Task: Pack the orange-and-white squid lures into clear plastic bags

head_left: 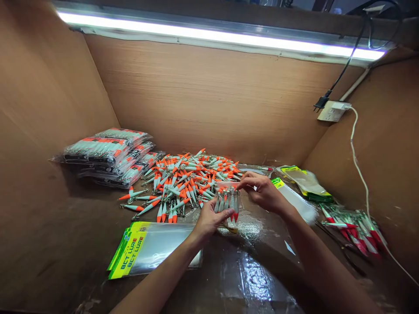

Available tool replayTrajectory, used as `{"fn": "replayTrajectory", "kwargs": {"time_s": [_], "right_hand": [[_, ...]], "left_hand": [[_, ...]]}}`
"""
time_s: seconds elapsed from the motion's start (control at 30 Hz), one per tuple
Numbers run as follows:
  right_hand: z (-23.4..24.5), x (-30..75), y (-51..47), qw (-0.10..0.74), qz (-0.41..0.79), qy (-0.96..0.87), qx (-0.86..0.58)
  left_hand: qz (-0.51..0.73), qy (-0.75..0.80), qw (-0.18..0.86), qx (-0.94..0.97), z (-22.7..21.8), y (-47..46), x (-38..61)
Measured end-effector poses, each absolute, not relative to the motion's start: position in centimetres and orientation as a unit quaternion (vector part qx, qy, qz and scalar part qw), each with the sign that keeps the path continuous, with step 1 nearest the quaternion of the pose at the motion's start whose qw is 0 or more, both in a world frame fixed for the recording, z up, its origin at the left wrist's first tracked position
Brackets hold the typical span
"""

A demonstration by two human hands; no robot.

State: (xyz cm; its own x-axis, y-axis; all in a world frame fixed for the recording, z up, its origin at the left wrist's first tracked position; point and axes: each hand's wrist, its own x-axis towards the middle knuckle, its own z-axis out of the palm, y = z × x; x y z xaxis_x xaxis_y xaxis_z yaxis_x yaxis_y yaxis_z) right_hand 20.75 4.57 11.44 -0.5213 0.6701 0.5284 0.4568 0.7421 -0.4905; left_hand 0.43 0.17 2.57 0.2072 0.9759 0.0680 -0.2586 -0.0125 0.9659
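Note:
A small clear plastic bag (233, 201) with several white-and-orange fishing lures in it is held up above the tabletop. My left hand (210, 219) grips its lower left side, thumb across the front. At the bag's upper right corner, the fingers of my right hand (262, 190) are pinched together on the edge. Just behind the bag spreads a big heap of loose white-and-orange lures (183, 179) with metal hooks. Flat clear bags with yellow-green "BCT LURE" headers (131, 253) lie to the left of my left forearm.
Packed lure bags (104, 152) are stacked at the left. To the right are more empty header bags (294, 200), yellow-green packs (306, 181) and a pile of red-tipped lures (356, 229). A white cable (355, 152) hangs from a wall socket (332, 112); a lamp tube (222, 37) runs overhead.

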Motion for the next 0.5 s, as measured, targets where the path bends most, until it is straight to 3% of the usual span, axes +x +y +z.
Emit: {"fn": "replayTrajectory", "kwargs": {"time_s": [0.5], "right_hand": [[10.65,21.20,5.34,0.355,0.151,-0.868,-0.312]], "left_hand": [[0.490,0.363,0.597,0.521,2.68,0.39,0.15]]}}
